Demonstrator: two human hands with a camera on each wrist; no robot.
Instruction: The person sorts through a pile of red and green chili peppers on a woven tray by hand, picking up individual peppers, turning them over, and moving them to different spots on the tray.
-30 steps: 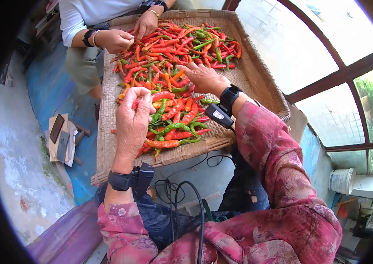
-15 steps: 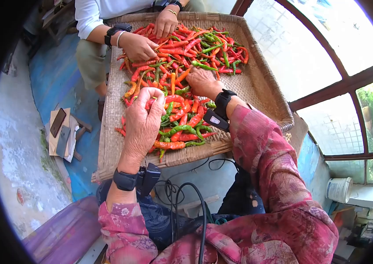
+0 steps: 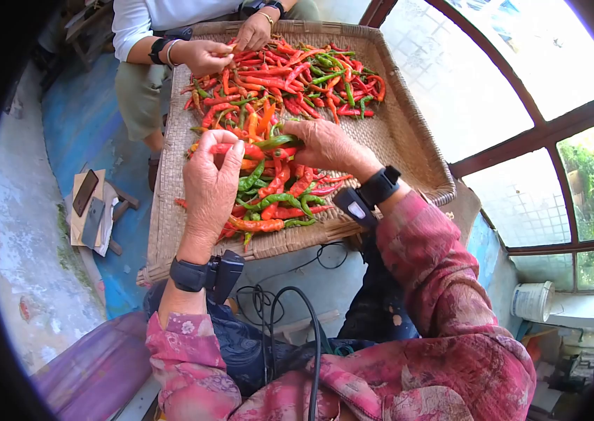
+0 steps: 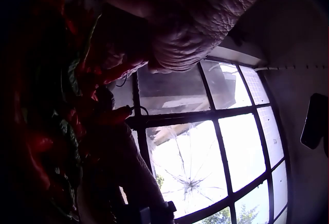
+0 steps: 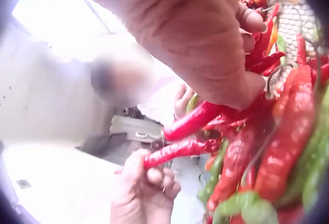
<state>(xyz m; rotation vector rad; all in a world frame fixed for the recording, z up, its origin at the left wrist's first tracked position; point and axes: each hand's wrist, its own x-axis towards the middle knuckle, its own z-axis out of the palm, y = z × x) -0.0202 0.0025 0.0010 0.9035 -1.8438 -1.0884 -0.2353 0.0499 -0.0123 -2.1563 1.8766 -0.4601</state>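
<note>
"Red pepper (image 5: 182, 150), slender and glossy: where is it, and in which hand?"

"Left hand (image 3: 211, 186), above the near left part of the woven tray (image 3: 409, 151). Thumb and bent index finger pinch the pepper at one end; as seen from the right wrist, the remainder of its body extends free towards the pile."

"And the right hand (image 3: 328, 146)?"

"It lies at about 1 o'clock of the left, its back uppermost, low among the near peppers (image 3: 286, 186), beside a long green pepper (image 3: 276, 142). Thumb and fingers point down into the pile; whether they are closed on a pepper cannot be told, the hand itself covering the contact."

"What surrounds them?"

"The far peppers (image 3: 276, 77), mostly red with some green and orange, spread towards 12 o'clock of the tray. A second person (image 3: 164, 14) sits at 11 o'clock; the window (image 3: 465, 70) stands at 2 o'clock."

"How would such a pepper handle?"

"By judgement: very light, the skin smooth and rather slippery, the body firm yet able to bend. A curved one may roll in the fingers; a thin stem or tip could snap, and a hard squeeze might split the flesh. The sound place of hold is the thicker shoulder just below the stem, under light pressure from thumb and index finger."
</note>
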